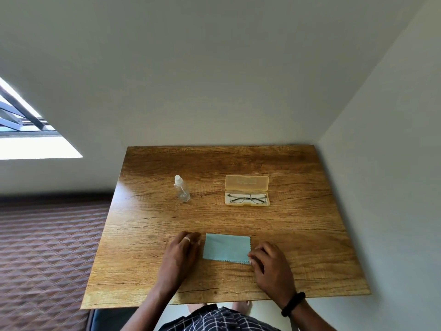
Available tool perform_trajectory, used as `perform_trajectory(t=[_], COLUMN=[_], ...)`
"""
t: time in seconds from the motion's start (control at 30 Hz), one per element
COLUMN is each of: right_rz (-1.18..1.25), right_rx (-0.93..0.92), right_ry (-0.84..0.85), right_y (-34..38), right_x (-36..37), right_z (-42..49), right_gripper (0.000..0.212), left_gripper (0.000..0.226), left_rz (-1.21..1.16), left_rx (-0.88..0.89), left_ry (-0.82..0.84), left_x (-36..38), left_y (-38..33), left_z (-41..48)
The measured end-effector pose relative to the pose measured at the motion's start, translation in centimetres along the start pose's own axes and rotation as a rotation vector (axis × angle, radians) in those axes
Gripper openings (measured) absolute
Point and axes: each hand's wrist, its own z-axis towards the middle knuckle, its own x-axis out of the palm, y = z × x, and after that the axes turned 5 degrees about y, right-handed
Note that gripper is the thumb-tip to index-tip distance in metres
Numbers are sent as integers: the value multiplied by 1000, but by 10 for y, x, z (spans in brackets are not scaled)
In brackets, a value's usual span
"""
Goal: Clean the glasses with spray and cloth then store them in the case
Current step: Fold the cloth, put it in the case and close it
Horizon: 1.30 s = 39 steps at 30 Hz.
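Note:
A light blue cloth (226,248) lies flat near the front of the wooden table (298,235). My left hand (182,253) rests on the table just left of the cloth, fingers relaxed, holding nothing. My right hand (269,263) sits at the cloth's lower right corner, its curled fingertips touching or pinching that corner. Farther back, metal-framed glasses (247,197) lie folded inside an open pale yellow case (247,183), lid raised toward the wall. A small clear spray bottle (181,189) stands upright to the left of the case.
The table stands in a corner, walls behind and on the right. A brown quilted bed (47,247) lies to the left, below a window (23,130). My checked shorts and bare feet show under the front edge.

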Motion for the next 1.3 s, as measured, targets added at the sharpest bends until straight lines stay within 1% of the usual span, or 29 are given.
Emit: perform_trajectory(t=[0.1,0.2,0.3,0.4,0.53,0.67,0.8,0.87,0.97,1.07,1.17,1.3], right_rz=[-51,-80,-117,-201,-277,-364,-373,-322,-182,-5,170,326], right_rx=[-89,-198,-242,-232,-180,-196,-179,-147,-57,61,203,349], right_ry=[-24,44,119,165,196,160,164,165,96,7,-83,-137], right_y=[18,48,75,92,97,99,100,100,97,93,87,79], right_x=[4,15,27,37,47,48,50,50,45,40,36,33], right_z=[6,20,35,44,47,48,48,47,43,37,31,20], right_gripper=[9,6,12,18,18,12,7,10,16,9,4,7], left_gripper=[20,16,14,14,13,12,10,7,11,15,20,25], left_rz=[17,62,120,152,165,141,145,160,153,120,109,50], left_rx=[17,54,80,78,57,1,-16,-21,-72,-189,-236,-280], left_ry=[51,164,230,254,265,306,355,382,440,503,538,578], left_x=[-2,-3,-3,-1,-1,-4,-5,-6,-11,-15,-15,-4], left_y=[-3,0,0,0,-1,-4,-6,-7,-13,-28,-43,-59], left_z=[24,46,56,62,66,69,74,77,84,92,101,112])
